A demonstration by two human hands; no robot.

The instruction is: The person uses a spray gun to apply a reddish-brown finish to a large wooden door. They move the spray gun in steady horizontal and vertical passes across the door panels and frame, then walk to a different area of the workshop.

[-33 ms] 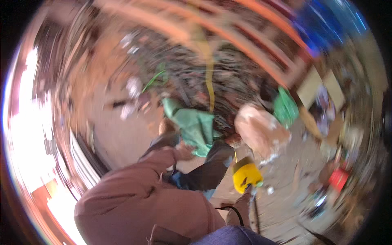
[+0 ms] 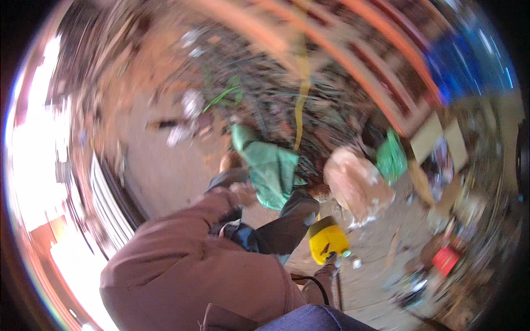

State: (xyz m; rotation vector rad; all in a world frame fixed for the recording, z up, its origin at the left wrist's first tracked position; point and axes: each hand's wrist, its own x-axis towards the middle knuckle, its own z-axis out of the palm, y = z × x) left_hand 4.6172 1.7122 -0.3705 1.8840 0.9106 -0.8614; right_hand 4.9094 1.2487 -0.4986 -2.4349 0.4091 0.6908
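Observation:
A green plastic-looking sheet or sack (image 2: 270, 171) lies crumpled between my lower legs. My left hand (image 2: 243, 194) is beside its near left edge. Blur smears those fingers, so whether they grip it is unclear. Low on the right, my right hand (image 2: 332, 257) is closed at the dark handle end of a yellow container (image 2: 327, 238) with a pale green cap. The container is close to my right shin, and a black cord or strap (image 2: 317, 284) loops by my right forearm.
A pinkish sack (image 2: 356, 179) and a green bag (image 2: 392, 157) lie to the right, near an open carton (image 2: 440, 160). Dark scrap (image 2: 265, 94) is heaped ahead, with a yellow strap (image 2: 301, 116). Orange slatted framing (image 2: 353, 77) rises behind; ribbed panels (image 2: 107, 193) stand at left.
My view has swung, so the heap, frame and sacks appear farther right. My left hand has shifted slightly up and left in view. The right hand stays at the yellow container.

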